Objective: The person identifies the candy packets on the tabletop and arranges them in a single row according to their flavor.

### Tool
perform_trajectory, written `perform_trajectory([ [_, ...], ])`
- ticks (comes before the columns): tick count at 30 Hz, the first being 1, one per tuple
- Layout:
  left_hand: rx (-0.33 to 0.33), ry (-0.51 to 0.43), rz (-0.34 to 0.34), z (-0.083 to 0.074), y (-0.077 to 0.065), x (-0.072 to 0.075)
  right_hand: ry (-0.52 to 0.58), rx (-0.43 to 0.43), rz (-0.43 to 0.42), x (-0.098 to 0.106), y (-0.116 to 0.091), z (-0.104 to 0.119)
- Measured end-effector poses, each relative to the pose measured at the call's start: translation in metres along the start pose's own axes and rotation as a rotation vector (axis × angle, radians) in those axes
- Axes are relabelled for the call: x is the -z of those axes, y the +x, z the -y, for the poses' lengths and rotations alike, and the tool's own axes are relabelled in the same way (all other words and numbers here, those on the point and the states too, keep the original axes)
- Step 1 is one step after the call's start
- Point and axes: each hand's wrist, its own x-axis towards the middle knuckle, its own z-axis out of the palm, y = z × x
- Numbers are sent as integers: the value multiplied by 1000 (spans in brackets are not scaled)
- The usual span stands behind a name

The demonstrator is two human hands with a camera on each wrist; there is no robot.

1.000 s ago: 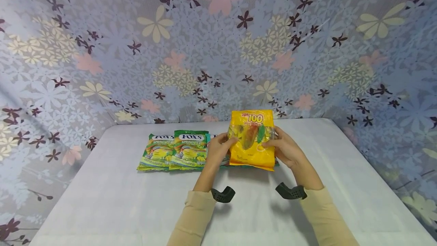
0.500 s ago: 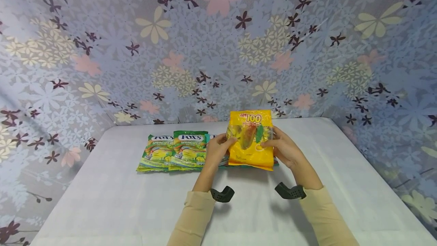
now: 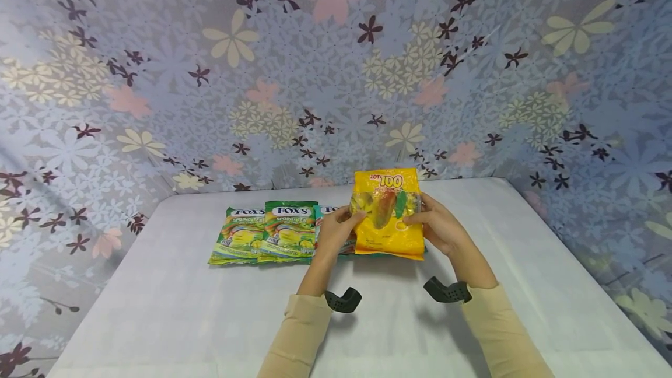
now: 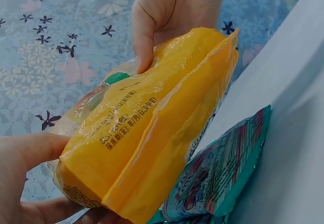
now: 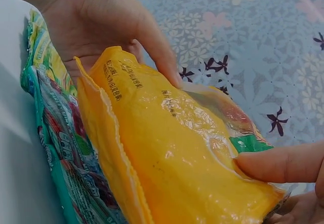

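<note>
A yellow candy bag [image 3: 387, 238] with a mango picture and "100" lettering is held up above the table between both hands. My left hand [image 3: 333, 231] grips its left side, thumb on the front and fingers behind. On the opposite side my right hand [image 3: 441, 227] grips it the same way, its thumb pressing the front in the right wrist view. Behind and below the yellow bag lies a teal candy bag [image 4: 217, 171], largely covered in the head view. Two green Fox's Spring Tea candy bags [image 3: 290, 232] lie to the left, one overlapping the other.
All the bags are over a white-covered table [image 3: 173, 308]. A flower-patterned backdrop [image 3: 336, 74] rises behind the table and along its sides. Each wrist wears a black camera mount [image 3: 343, 300].
Both hands keep their hold on the yellow candy bag, which has tilted very slightly. The head view has shifted a little. The other bags lie as before.
</note>
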Motion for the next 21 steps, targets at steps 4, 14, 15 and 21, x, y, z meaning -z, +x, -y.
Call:
perform_trajectory([
  [4,13,-20,13,0,0,-3,7,-7,4,3,-1,1],
  [14,-18,-18,46,2,-7,-17,-22,-55,-23,16,-4,6],
  [15,-24,-22,49,1,-8,-20,-17,-58,-35,19,-5,7],
  [21,-19,-41,87,0,-6,-39,-34,-45,-82,38,-8,8],
])
